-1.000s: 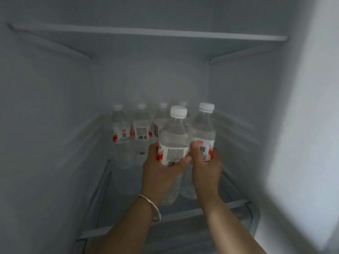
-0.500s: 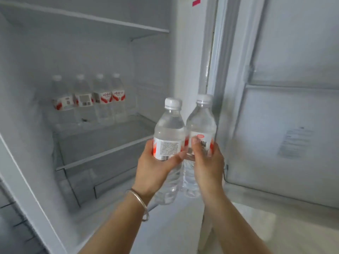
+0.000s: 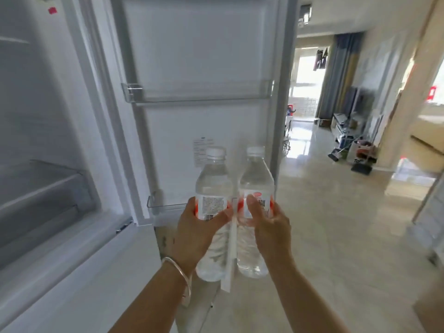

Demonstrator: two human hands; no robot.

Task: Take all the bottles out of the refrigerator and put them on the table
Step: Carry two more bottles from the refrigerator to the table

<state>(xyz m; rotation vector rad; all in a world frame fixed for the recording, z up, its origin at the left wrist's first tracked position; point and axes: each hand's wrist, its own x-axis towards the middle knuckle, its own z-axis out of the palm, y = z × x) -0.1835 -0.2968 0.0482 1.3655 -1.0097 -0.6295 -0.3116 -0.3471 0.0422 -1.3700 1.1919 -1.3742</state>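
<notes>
Left hand (image 3: 192,234) holds one bottle (image 3: 212,188), fingers wrapped round its label. Right hand (image 3: 272,230) holds a 2nd bottle (image 3: 255,179) the same way. Both bottles stand upright, side by side & just apart, out in front of the open fridge door (image 3: 199,56), w/ the fridge (image 3: 40,116) on the left. A bracelet (image 3: 179,275) sits on the left wrist.

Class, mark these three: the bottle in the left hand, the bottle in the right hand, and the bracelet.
left bottle (image 3: 211,186), head view, clear shoulder above the label
right bottle (image 3: 255,179), head view, clear shoulder
bracelet (image 3: 179,272), head view, band on the left wrist
</notes>
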